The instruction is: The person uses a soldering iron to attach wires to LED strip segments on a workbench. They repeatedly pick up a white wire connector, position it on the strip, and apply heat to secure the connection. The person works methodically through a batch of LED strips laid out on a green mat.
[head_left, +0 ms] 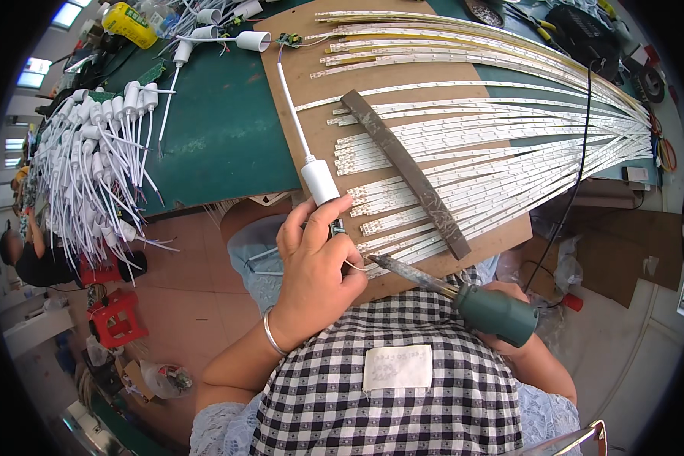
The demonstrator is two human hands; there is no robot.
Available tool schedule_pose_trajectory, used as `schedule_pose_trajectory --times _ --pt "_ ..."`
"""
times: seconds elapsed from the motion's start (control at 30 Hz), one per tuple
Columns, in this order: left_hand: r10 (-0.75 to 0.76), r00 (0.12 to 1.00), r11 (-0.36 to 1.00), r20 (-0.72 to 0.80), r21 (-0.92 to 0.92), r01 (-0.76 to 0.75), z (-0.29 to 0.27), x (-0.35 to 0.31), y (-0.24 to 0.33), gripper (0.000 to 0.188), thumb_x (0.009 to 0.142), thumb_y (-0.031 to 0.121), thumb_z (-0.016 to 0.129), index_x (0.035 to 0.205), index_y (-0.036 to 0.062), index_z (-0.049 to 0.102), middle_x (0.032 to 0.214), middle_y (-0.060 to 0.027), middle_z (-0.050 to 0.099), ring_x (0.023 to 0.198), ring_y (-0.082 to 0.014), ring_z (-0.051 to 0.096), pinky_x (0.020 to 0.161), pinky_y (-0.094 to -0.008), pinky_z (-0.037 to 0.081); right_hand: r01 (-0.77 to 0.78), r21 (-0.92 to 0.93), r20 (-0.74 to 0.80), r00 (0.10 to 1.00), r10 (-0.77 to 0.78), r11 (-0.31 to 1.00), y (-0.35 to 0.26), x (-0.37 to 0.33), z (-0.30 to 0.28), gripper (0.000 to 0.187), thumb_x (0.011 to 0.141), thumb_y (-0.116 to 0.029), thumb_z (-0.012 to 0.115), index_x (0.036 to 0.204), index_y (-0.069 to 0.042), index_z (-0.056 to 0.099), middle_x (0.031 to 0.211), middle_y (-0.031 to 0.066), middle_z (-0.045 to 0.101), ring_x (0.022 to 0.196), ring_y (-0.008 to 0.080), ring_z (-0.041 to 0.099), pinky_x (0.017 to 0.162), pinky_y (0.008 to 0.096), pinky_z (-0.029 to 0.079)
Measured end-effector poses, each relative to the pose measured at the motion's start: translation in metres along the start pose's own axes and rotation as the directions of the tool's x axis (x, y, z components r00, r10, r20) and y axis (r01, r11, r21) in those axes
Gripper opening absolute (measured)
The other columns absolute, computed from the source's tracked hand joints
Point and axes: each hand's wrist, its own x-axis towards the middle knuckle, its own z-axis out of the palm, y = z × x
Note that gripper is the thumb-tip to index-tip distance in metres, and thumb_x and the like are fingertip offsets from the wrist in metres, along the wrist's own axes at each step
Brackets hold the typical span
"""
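Evidently, left hand [315, 254]: closed; thumb and forefinger seem to pinch a thin wire [355, 265], the other fingers bent over a small circuit board [337, 226].
Right hand [512, 289]: wrapped around the green handle of the soldering iron [498, 313].
Iron tip [378, 261]: at the nearest strip ends, beside the wire; actual contact cannot be told.
White cap [321, 181]: just above the left hand, in line with the circuit board, its white cable [292, 106] running up over the brown board [501, 232].
LED strips [463, 144]: fanned out, the ends toward the left hand, a dark bar [406, 171] lying across them as what looks like a weight.
Step, as judged: joining the wire to a strip end by heat.
Wire placement: best laid flat on its pad before heat is applied, with no pull from the cable.
Heat: a short, steady touch on wire and pad together should serve; lingering may scorch the strip.
Fingertips: close to the hot tip; better pinched farther back along the wire.
After heat: hold the wire motionless until the solder sets.
Neighbouring strips: close by, so a sideways slip could bridge or mark them.
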Motion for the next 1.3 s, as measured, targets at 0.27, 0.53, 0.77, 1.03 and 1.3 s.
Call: schedule_pose_trajectory --times 0.27,0.53,0.77,1.03,1.3 --pt "-0.008 1.0 1.0 0.007 -0.006 0.008 -0.001 0.0 0.0 0.016 0.063 0.004 0.069 0.068 0.0079 0.054 0.136 -0.0094 0.045 0.128 -0.0375 0.033 0.103 -0.049 0.023 -0.204 0.499 -0.01 0.97 0.241 0.842 -0.01 0.015 0.002 0.047 0.083 -0.02 0.064 0.123 0.001 0.05 0.116 0.0148 0.06 0.101 0.0245 0.061 0.092 0.0369 0.046" --pt "-0.011 1.0 1.0 0.008 0.022 0.011 -0.001 -0.001 0.001 0.015 0.064 0.005 0.069 0.069 0.0078 0.055 0.136 -0.0101 0.044 0.127 -0.0389 0.032 0.103 -0.0499 0.023 -0.16 0.94 0.04 0.929 0.368 0.3 -0.036 0.095 0.046 0.092 0.08 -0.03 0.072 0.148 -0.002 0.017 0.13 0.0125 0.05 0.118 0.0221 0.053 0.103 0.038 0.04" --pt "-0.016 1.0 0.999 0.009 0.036 0.015 -0.001 -0.002 0.002 0.015 0.064 0.005 0.069 0.072 0.0085 0.057 0.134 -0.0112 0.044 0.127 -0.0399 0.031 0.102 -0.0503 0.024 -0.071 0.931 -0.045 0.951 0.307 0.357 -0.029 0.102 0.057 0.097 0.077 -0.028 0.076 0.148 -0.002 0.015 0.131 0.0108 0.048 0.119 0.0206 0.051 0.104 0.0374 0.039" --pt "-0.019 1.0 0.998 0.013 0.06 0.019 -0.001 -0.003 0.003 0.014 0.064 0.007 0.069 0.073 0.009 0.058 0.133 -0.012 0.043 0.127 -0.0403 0.031 0.101 -0.0515 0.024 -0.058 0.924 -0.054 0.958 0.28 0.377 -0.029 0.102 0.056 0.095 0.078 -0.027 0.075 0.147 -0.001 0.015 0.13 0.0112 0.049 0.118 0.0195 0.052 0.103 0.0357 0.04" --pt "-0.016 1.0 0.999 -0.002 0.051 0.016 -0.001 -0.004 0.003 0.015 0.065 0.007 0.07 0.074 0.009 0.059 0.133 -0.0135 0.043 0.127 -0.0416 0.03 0.102 -0.052 0.024 -0.037 0.922 -0.079 0.956 0.282 0.385 -0.028 0.101 0.059 0.091 0.079 -0.025 0.074 0.147 -0.001 0.019 0.13 0.0106 0.049 0.117 0.0189 0.052 0.103 0.0353 0.041"
